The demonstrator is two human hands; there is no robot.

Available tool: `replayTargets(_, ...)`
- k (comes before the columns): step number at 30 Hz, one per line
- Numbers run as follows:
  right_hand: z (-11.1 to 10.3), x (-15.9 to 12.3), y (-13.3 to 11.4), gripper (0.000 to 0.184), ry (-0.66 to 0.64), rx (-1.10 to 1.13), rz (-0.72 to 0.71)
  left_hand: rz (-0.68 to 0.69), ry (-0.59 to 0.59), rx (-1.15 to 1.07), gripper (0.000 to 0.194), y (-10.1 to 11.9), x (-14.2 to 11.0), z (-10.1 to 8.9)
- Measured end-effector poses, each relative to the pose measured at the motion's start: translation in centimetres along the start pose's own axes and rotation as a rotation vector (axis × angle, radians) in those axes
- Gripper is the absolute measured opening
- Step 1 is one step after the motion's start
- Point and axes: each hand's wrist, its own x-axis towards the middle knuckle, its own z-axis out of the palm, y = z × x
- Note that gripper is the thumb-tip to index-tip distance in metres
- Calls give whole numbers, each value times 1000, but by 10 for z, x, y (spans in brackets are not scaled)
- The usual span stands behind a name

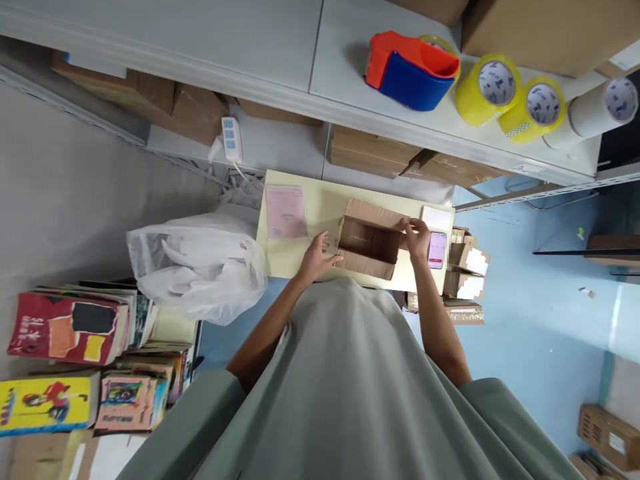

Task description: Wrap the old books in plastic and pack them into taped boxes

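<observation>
An open cardboard box [367,261] rests on the small pale yellow table [320,200], its flaps folded outward and its inside showing bare brown card. At its left end my left hand [317,259] is open, fingers and thumb apart, with the thumb close to the front flap; whether it touches cannot be made out. My right hand [416,239] is closed on the box's right end flap, fingertips over the card. Just right of that hand lies a phone [437,250] with a lit pink screen. A pinkish printed sheet in a clear sleeve [285,212] lies at the table's left.
Above the table, a grey shelf [250,40] carries an orange and blue tape dispenser [415,70] and yellow tape rolls [487,90]. A white plastic bag [200,267] bulges at the left, near stacked books [70,327]. Flattened cartons [463,273] stand right of the table.
</observation>
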Motion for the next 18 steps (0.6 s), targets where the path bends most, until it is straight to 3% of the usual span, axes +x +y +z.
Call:
replayTargets(4,-19,-24,-30,60,211,8,-27,-144,152,137,79,-33,33,-59)
replayTargets(8,-27,-57,-60,52,294,-19,-57,-352,320,314,66,-62,71,-109)
replayTargets(11,-28,-83,-77,49,314,-26,-40,-446,341,367,64,-69,92,-123)
replayTargets(16,-32,-121,-93,50,363,-47,28,-576,323,416,74,-72,113,-123)
replayTargets(18,-34,-134,-97,52,375,-50,55,-546,293,380,74,-76,117,-125)
